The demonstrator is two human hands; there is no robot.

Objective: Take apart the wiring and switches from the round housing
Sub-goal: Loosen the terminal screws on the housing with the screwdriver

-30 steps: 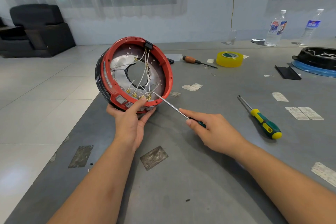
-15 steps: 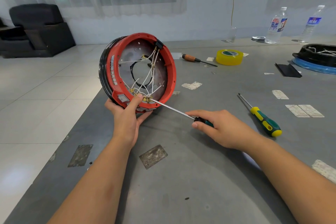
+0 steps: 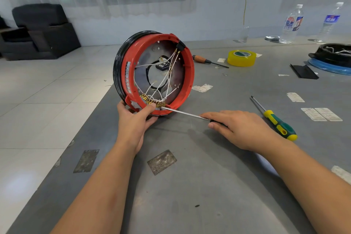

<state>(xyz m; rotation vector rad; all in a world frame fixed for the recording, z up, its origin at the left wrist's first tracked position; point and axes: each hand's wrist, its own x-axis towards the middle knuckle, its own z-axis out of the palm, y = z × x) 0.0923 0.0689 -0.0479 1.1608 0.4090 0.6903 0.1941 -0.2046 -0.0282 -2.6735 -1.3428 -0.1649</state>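
Right hand, nearest on the right side of the grey table, is curled around the dark handle of a screwdriver, whose thin steel shaft runs left and slightly far to the housing. Left hand grips the near bottom edge of the round housing, thumb pressed over the rim beside the row of brass terminals, fingers underneath. Housing stands tilted on edge at the left side of the table, open face toward the right, red ring outside a black band. Screwdriver tip sits at the right end of the terminal row; exact contact too small to confirm. White wires fan from the terminals up to a black clip at the far rim. Judgement: housing looks like stiff plastic and sheet metal, light enough for one hand but prone to roll, so the rim hold near the work point seems right. Wires look thin and limp; terminals small and likely easy to bend, so pull at the brass, not the wire. Farther right lies a green and yellow screwdriver; beyond, a roll of yellow tape.
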